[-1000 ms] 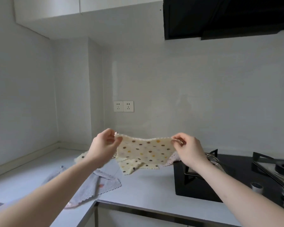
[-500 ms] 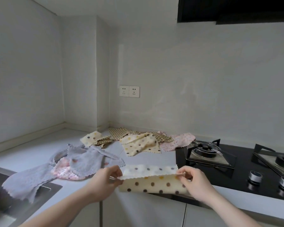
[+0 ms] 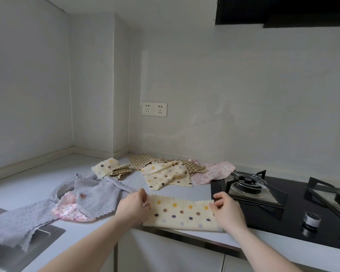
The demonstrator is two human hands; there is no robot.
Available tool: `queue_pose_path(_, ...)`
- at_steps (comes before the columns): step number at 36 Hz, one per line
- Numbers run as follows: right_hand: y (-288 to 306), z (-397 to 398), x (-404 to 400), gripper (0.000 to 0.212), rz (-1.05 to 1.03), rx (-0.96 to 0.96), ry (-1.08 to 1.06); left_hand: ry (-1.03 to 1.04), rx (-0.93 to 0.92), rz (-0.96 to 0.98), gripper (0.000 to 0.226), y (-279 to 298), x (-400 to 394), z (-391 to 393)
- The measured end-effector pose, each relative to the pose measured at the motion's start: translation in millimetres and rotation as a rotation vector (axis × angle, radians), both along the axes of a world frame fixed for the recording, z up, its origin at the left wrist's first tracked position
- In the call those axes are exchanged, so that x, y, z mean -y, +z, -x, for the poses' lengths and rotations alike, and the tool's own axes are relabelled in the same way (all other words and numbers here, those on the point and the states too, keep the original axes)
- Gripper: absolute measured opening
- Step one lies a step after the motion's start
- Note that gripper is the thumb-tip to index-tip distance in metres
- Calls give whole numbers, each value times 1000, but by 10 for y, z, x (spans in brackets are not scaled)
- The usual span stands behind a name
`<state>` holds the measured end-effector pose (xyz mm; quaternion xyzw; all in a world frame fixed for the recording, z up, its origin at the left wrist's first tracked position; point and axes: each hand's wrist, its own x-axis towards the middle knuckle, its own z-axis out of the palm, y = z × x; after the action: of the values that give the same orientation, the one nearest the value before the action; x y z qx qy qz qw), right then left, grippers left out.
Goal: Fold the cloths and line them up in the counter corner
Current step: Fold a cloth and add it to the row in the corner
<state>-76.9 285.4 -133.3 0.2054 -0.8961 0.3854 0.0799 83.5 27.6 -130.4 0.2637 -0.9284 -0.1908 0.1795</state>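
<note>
Item: cream dotted cloth (image 3: 182, 213), folded in half, flat on near counter (image 3: 47, 185) edge beside hob (image 3: 283, 209). Left hand (image 3: 133, 208), right hand (image 3: 227, 210) pinch its far corners, apparently aligning edges. Unfolded cloths (image 3: 165, 171) lie farther, toward corner.

Both arms reach forward, palms down. Left hand (image 3: 133, 208) and right hand (image 3: 227, 212) have fingers curled, pinching something each.

Soft matt dotted cream cloth (image 3: 182, 213), fuzzy textured grey cloth (image 3: 95, 199) at 9 o'clock, smooth matt pale counter (image 3: 37, 183), glossy black glass hob (image 3: 294, 218), brushed steel sink (image 3: 18, 252)
</note>
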Motion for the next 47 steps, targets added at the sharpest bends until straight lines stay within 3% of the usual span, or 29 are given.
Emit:
queue_pose_path(3, -158, 4, 7, 30, -70, -67, -70, 4, 33, -32, 35, -44, 8, 61)
queue_pose_path(8, -222, 9, 49, 45, -108, -113, -105, 20, 2, -73, 35, -41, 30, 180)
queue_pose_path(18, -267, 32, 49, 32, -261, -121, -152, 78, -69, 37, 31, -294, -26, 321)
queue_pose_path(23, -274, 93, 17, 16, -189, -101, -145, 57, -82, 22, 23, -303, 2, 392)
queue_pose_path(28, -269, 78, 19, 15, -84, -110, -101, 70, -104, -1, 24, -325, 29, 393)
queue_pose_path(35, -201, 25, -39, 15, 288, -4, -71, 70, -139, -70, 30, -302, 54, 368)
queue_pose_path(42, -160, -3, -125, 13, 258, 77, -114, 41, -76, -11, 27, -315, -19, 362)
queue_pose_path(47, 181, 83, -106, 8, 278, 163, -99, 34, -80, 21, 29, -286, -19, 363)
